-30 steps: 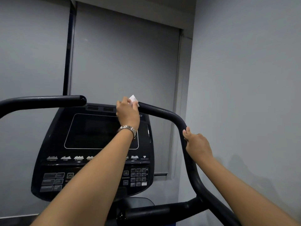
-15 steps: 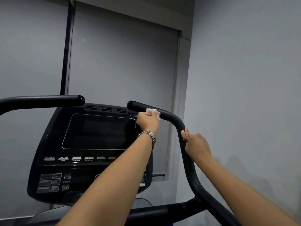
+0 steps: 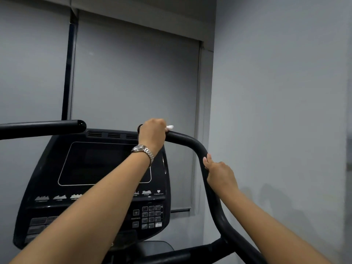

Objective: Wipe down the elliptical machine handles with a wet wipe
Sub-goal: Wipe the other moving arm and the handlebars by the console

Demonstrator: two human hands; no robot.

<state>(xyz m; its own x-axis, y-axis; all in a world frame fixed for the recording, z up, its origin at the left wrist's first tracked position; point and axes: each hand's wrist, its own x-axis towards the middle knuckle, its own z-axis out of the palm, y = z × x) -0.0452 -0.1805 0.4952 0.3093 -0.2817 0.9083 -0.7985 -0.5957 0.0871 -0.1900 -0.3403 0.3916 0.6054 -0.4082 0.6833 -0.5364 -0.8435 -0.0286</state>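
Two bare hands on one bar, is that right? asks the first onlooker.

Right, says the second. The left hand (image 3: 152,134), a silver metal-link wristwatch (image 3: 143,150) on its wrist, curls over the free end of the elliptical's curved black tubular right handle (image 3: 190,141). The right hand (image 3: 219,172) grips the same handle lower down, just past the bend, fingers wrapped round the tube and thumb lying up along it.

And the wipe?

The small white wet wipe (image 3: 170,127) is held under the left hand's curled fingers, against the handle. Only a white corner pokes out beside the knuckles, on the side toward the bend; the rest is hidden.

What else stands there?

The straight black left handle (image 3: 47,127) juts in from the left, its rounded end well apart from the left hand. Below and between the handles sits the glossy black console (image 3: 91,164), its screen dark, with a grid of small keys (image 3: 151,216) at its lower right. Behind hangs a grey roller blind (image 3: 133,82), and a plain grey wall (image 3: 276,111) runs down the right.
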